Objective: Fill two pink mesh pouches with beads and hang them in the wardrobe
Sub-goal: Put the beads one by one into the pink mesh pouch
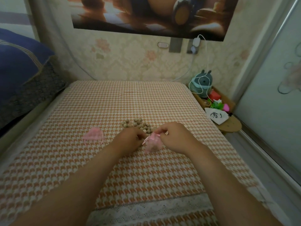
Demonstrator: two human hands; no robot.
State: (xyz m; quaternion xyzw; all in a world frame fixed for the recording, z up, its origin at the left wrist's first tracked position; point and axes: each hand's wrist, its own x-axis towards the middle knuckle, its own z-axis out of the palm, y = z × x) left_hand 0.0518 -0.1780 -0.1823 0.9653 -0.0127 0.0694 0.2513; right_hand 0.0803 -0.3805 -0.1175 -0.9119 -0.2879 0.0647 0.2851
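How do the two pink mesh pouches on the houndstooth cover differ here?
The right pink mesh pouch is pinched at its top by the right hand, with the left hand beside it; the left pink mesh pouch lies untouched. The right one is bunched, beside the tan beads; the other lies flat, apart from them. Both are pink mesh with drawstrings.

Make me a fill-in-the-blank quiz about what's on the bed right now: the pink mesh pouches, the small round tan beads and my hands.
1. The right hand pinches the top of a ____ mesh pouch.
2. A second such pouch lies flat on the orange-and-white houndstooth cloth, to the ____ of the left hand.
3. The small round tan beads sit in a pile, farther from the camera than both ____.

Missing words: pink; left; hands.
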